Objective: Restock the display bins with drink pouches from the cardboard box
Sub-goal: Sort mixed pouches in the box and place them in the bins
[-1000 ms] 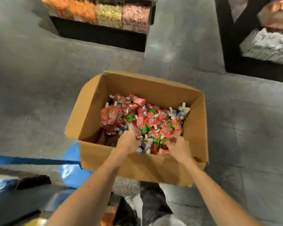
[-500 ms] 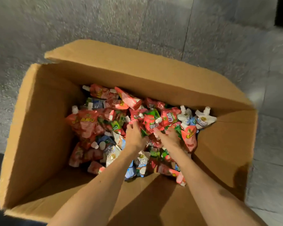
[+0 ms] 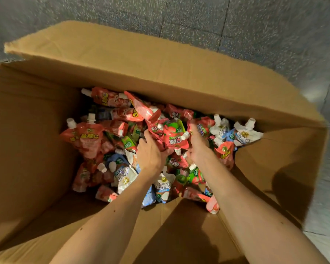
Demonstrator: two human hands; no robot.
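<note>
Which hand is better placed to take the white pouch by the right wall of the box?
The right hand: it is nearer the white pouch, on the same side. The left hand would have to cross over it.

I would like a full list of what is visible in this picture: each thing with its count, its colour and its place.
cardboard box: one, brown, open, on the floor, filling most of the view.
drink pouches: too many to count; mostly red, some white and blue, some green, with white spouts; heaped on the box bottom toward the far wall.
floor: one, grey speckled tiles, beyond and to the right of the box.
forearms: two, bare, reaching from the near edge into the box.
left grip: one, the bare left hand, in the heap, fingers curled round red pouches.
right grip: one, the bare right hand, beside it in the heap; fingertips hidden among pouches.
</note>
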